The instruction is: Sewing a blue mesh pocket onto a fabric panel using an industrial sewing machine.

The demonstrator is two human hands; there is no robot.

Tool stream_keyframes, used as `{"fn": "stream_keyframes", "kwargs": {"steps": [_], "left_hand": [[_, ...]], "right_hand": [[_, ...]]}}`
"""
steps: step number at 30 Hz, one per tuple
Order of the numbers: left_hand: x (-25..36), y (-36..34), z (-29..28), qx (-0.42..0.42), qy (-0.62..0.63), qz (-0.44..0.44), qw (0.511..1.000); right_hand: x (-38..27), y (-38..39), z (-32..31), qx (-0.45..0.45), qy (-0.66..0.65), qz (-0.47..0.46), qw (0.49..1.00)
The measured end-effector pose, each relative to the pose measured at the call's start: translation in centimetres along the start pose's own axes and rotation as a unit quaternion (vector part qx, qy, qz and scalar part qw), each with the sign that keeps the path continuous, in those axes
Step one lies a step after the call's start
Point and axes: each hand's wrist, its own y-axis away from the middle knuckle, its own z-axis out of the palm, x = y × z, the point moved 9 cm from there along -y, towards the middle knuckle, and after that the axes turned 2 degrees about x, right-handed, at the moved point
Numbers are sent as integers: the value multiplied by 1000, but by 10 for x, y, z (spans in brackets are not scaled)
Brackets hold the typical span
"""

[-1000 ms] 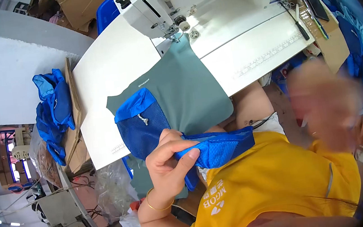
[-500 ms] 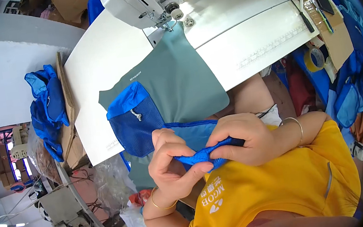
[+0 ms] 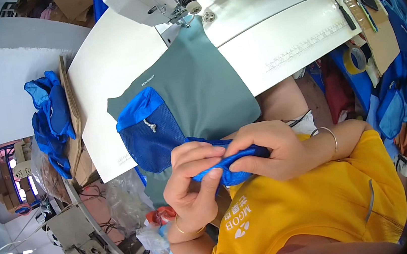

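A bunched piece of blue fabric (image 3: 235, 175) is pinched between my two hands, close to my body. My left hand (image 3: 192, 179) grips its left end with thumb and fingers. My right hand (image 3: 270, 150) folds over the right part, thumb pressed on the cloth. Just beyond lies a blue mesh pouch (image 3: 152, 141) with a bright blue top band and a white cord knot (image 3: 150, 125). It rests on a grey-green fabric panel (image 3: 203, 81), whose far end runs under the head of a white sewing machine (image 3: 148, 4).
The white sewing table (image 3: 105, 73) spans the front. At its right lie a screwdriver (image 3: 347, 17), scissors and a yellow tape roll (image 3: 354, 60) near cardboard. Blue fabric pieces (image 3: 53, 122) hang at the left; more blue cloth is piled at the right. Another machine (image 3: 89, 252) stands lower left.
Both hands have drawn closer together on the blue fabric, and the cloth between them is rolled more tightly. The view has shifted slightly; the panel and pouch still lie on the table.
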Motion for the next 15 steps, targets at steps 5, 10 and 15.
{"fn": "stream_keyframes", "kwargs": {"steps": [5,10,15], "left_hand": [[-1,4,-22,95,21,-66,993],[-1,5,-20,89,26,-96,991],[6,3,-15,81,15,-62,995]], "right_hand": [[11,7,-23,61,29,18,998],[-2,6,-21,-11,79,-51,996],[-10,3,-14,22,74,-59,995]]}}
